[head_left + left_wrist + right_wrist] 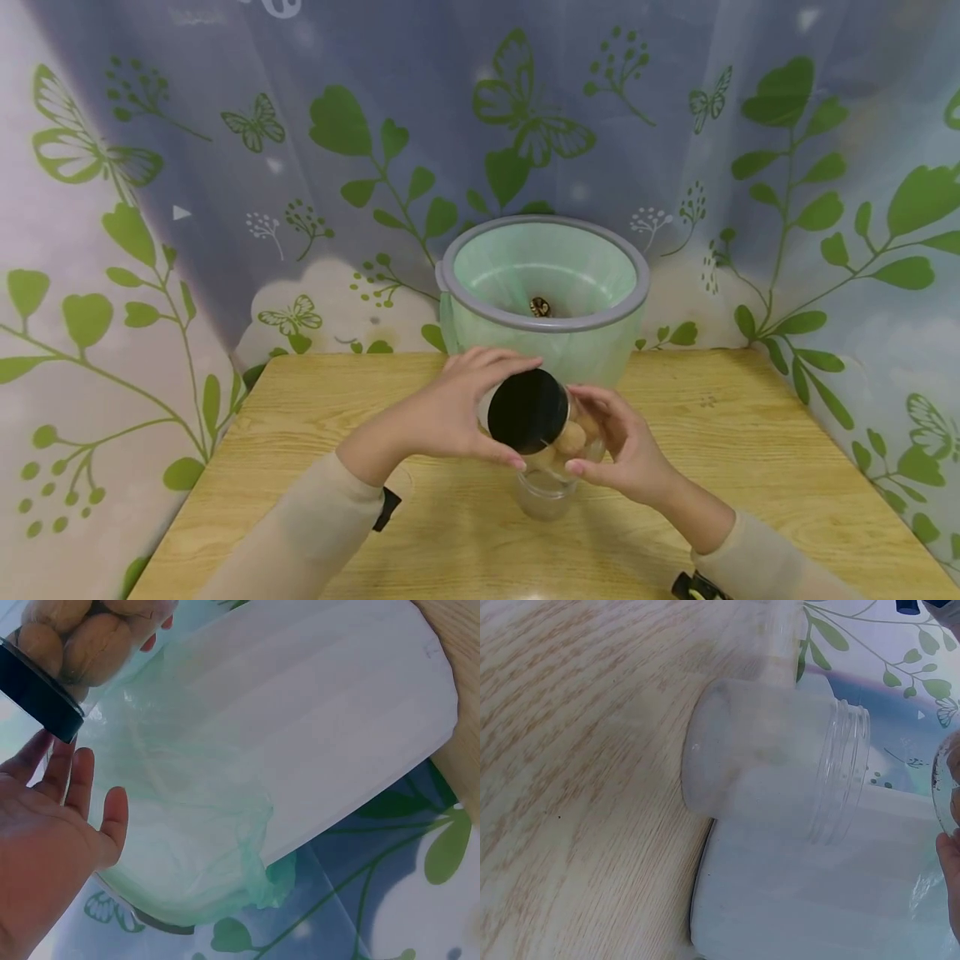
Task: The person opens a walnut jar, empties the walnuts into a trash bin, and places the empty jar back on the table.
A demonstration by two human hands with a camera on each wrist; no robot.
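A clear jar (591, 427) of walnuts (96, 649) with a black lid (528, 411) is held tilted, its lid toward the head camera. My left hand (453, 410) grips around the lid, thumb below and fingers above. My right hand (628, 450) holds the jar's body from the other side; only its fingertips show in the left wrist view. Under the held jar, an uncapped clear plastic jar (769, 754) with a threaded neck stands upright on the table (360, 533). In the head view the walnut jar partly hides it.
Right behind the hands stands a bin (637, 275) with a grey rim and a pale green liner bag (187, 750). Inside it lies a small gold-and-dark item (539, 307). A patterned curtain (420, 67) hangs along the table's back and sides.
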